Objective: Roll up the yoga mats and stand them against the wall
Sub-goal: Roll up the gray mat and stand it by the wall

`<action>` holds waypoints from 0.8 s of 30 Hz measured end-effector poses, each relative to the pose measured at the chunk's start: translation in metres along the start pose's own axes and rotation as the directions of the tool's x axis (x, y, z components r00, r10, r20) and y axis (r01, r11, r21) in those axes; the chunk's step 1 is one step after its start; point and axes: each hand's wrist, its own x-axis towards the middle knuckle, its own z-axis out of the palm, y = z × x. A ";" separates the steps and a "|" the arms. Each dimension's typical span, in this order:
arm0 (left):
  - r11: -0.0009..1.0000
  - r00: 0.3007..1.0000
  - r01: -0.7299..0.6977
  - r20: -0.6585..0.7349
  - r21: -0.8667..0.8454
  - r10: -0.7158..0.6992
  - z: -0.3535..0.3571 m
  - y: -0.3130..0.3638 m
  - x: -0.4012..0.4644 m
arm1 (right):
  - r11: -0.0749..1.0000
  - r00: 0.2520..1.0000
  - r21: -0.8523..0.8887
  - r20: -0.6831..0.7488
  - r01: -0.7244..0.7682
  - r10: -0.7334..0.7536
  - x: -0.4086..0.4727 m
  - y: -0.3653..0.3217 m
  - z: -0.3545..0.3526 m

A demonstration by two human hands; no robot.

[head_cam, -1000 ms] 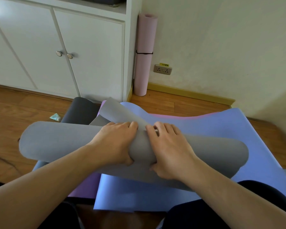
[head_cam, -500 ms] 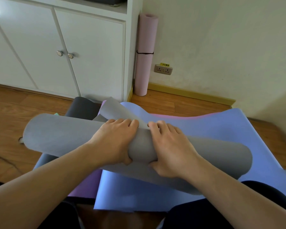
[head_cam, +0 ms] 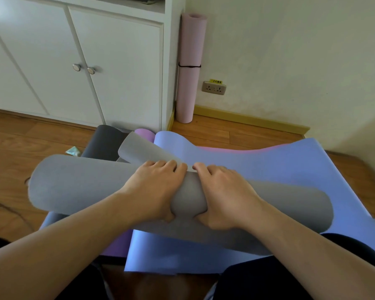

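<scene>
While hands [head_cam: 186, 191] grip grey mat [head_cam: 78, 182], pink roll [head_cam: 189, 68] upright behind

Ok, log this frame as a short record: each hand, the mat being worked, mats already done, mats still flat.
left hand: grips grey mat roll, fingers over top
right hand: grips same roll beside left
grey yoga mat: mostly rolled, loose end ahead
pink yoga mat: rolled, strapped, upright against wall
blue yoga mat: unrolled under roll
purple mat: flat, partly covered

A single head-worn camera looked forward and steeply down, close over the floor [head_cam: 236, 135], facing the wall [head_cam: 290, 50] at the floor's far edge.
</scene>
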 end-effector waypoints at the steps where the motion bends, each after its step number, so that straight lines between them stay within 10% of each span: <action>1: 1.000 1.000 0.004 -0.005 -0.013 -0.004 -0.002 -0.002 0.000 | 1.000 1.000 -0.021 0.000 0.002 -0.002 -0.001 -0.001 0.000; 24: 0.981 0.991 0.095 0.108 -0.167 -0.078 -0.019 -0.018 -0.001 | 0.996 1.000 -0.085 -0.009 0.010 -0.011 0.002 -0.002 -0.005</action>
